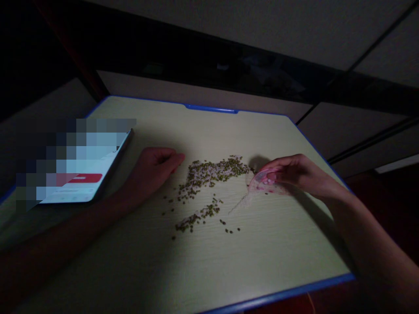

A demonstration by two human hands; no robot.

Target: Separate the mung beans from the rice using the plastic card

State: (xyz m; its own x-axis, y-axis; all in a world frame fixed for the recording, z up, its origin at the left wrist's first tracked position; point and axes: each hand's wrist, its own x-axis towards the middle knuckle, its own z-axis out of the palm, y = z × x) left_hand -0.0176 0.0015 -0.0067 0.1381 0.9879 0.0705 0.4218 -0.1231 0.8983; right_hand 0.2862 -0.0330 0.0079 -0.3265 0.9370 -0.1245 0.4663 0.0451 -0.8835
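The right hand [291, 174] pinches 1 sheer pink pouch [266, 181], apparently; the left hand [157, 168] curls closed near mixed beans [212, 172].

A lit tablet [81, 172] lies on the blue-edged table [262, 257].

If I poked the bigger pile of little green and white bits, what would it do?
The pile would probably spread, since it's loose bits. The green ones look roundish, so some might roll. Each is likely very light, being so tiny.
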